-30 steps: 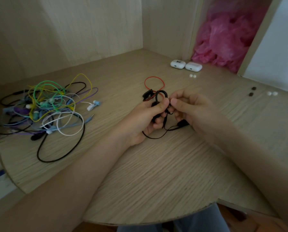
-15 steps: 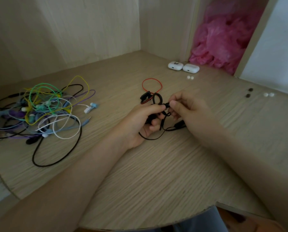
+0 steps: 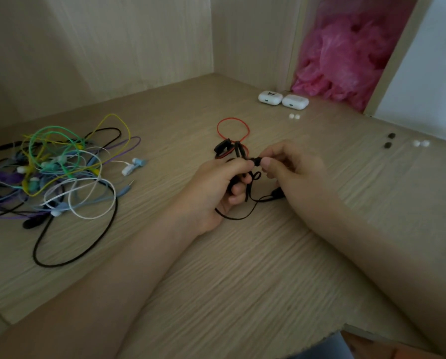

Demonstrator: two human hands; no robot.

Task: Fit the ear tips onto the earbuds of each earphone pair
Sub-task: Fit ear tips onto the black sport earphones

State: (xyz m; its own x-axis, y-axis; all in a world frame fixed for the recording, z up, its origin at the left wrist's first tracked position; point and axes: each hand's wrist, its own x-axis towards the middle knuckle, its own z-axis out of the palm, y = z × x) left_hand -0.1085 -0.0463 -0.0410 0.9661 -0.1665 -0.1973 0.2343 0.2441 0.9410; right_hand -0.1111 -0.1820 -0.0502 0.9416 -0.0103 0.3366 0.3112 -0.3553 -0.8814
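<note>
My left hand (image 3: 216,187) grips a black earphone with a red cable loop (image 3: 232,130) over the middle of the wooden table (image 3: 242,268). Its black earbud (image 3: 256,160) sticks out between my thumbs. My right hand (image 3: 291,167) pinches the tip of that earbud with thumb and forefinger. The earphone's thin black cable (image 3: 238,216) loops below my left hand onto the table. Two black ear tips (image 3: 389,140) and two white ear tips (image 3: 420,143) lie at the right. Another white pair of ear tips (image 3: 294,116) lies farther back.
A tangled pile of coloured earphones (image 3: 56,172) lies at the left. Two white earbud cases (image 3: 282,99) stand at the back beside a pink plastic bag (image 3: 346,55). Wooden walls enclose the back and left.
Both hands stay together on the black earbud, with my right thumb and forefinger shifted slightly on its tip. The view has tilted a little.
</note>
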